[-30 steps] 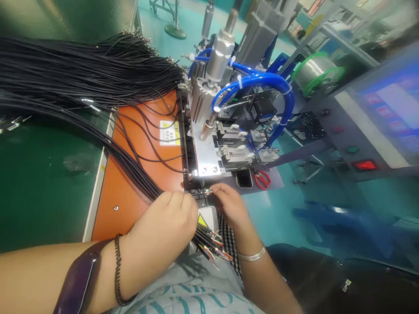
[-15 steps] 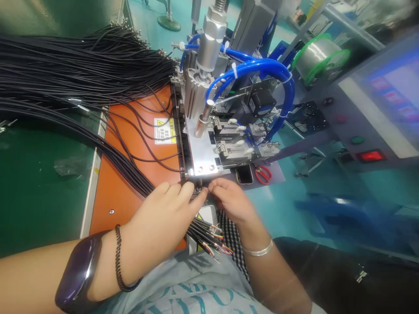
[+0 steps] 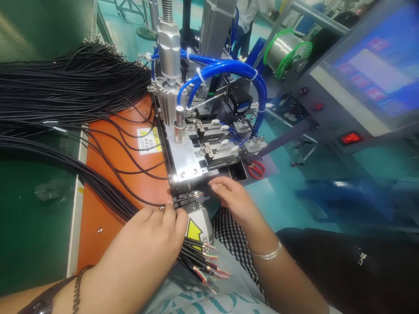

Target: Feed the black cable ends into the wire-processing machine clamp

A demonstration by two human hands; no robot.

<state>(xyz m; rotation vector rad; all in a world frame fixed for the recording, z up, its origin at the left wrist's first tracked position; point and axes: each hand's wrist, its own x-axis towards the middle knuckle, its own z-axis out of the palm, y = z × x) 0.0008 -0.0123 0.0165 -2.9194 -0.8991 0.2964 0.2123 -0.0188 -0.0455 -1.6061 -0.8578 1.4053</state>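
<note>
My left hand (image 3: 157, 226) has its fingers curled over a bundle of black cables (image 3: 108, 196), whose stripped ends with coloured wires (image 3: 209, 270) stick out past the palm. Its fingertips are at the near end of the machine's track (image 3: 185, 199), where a single black cable (image 3: 144, 201) lies with its stripped end pointing right. My right hand (image 3: 231, 194) is just right of the track, fingers stretched forward and apart from the cable, with nothing visible in them. A metal clamping machine (image 3: 190, 159) with cylinders stands directly beyond both hands.
A large heap of black cables (image 3: 65, 87) lies at the left beside the orange plate (image 3: 131, 170). Blue air hoses (image 3: 229, 65) arch over the machine. Red-handled pliers (image 3: 255, 169), a solder wire spool (image 3: 286, 52) and a control panel (image 3: 369, 78) are at right. Another person (image 3: 247, 22) stands behind.
My hands have parted: the left has drawn back left and towards me, and the right has come off the track. A cable now shows in the track. The view has shifted.
</note>
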